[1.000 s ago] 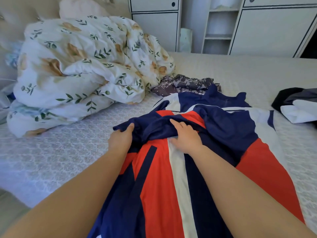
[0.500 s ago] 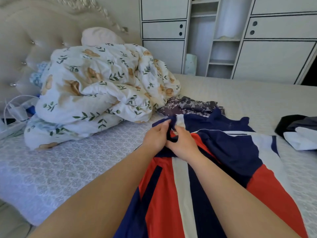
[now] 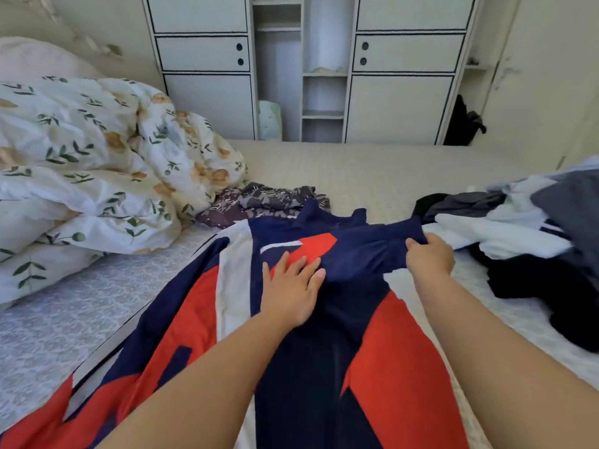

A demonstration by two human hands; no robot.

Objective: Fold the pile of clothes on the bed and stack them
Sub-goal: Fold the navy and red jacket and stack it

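Observation:
A navy, red and white garment (image 3: 382,348) lies spread along the bed (image 3: 389,170) in front of me. My left hand (image 3: 291,286) lies flat on its chest area with fingers straight. My right hand (image 3: 429,259) grips a navy sleeve or fold of the garment and holds it out to the right. A purple patterned garment (image 3: 269,202) lies crumpled just beyond the collar. A pile of black, grey and white clothes (image 3: 525,234) sits at the right.
A rolled floral duvet (image 3: 97,176) fills the left side of the bed, with a pink pillow (image 3: 35,59) behind it. White cabinets and open shelves (image 3: 324,76) stand past the far edge of the bed.
Both hands were together pinching the garment near its collar. Now the right hand has pulled a navy part out to the right, and the left hand has flattened on the chest.

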